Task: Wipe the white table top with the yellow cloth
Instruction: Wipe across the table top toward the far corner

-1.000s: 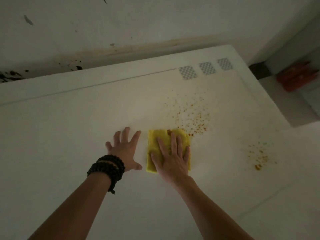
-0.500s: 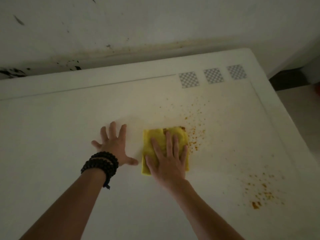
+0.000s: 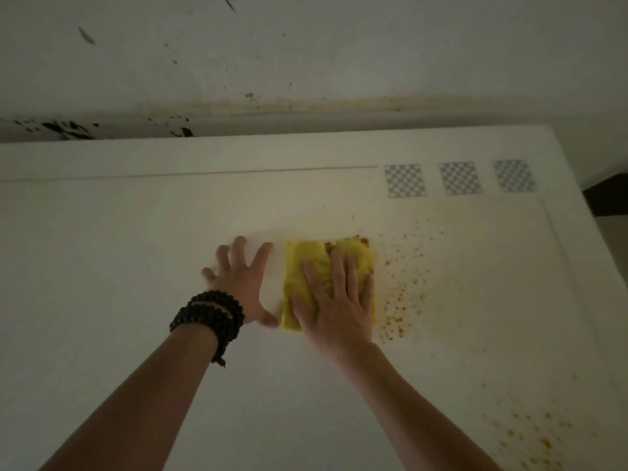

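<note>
Right hand (image 3: pixel 334 300) flat with fingers spread, pressing yellow cloth (image 3: pixel 306 263) onto white worktop (image 3: pixel 119 249), left hand (image 3: pixel 239 280) open-palmed just beside it, orange specks (image 3: pixel 399 300) at cloth's right edge

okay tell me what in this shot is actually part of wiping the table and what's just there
Part of the job:
- yellow cloth
- right hand flat on the cloth
- white table top
- orange specks right of the cloth
- second patch of specks, near right

Just there:
- left hand resting on the table
- bead bracelet
- three checkered squares
- stained wall
</note>
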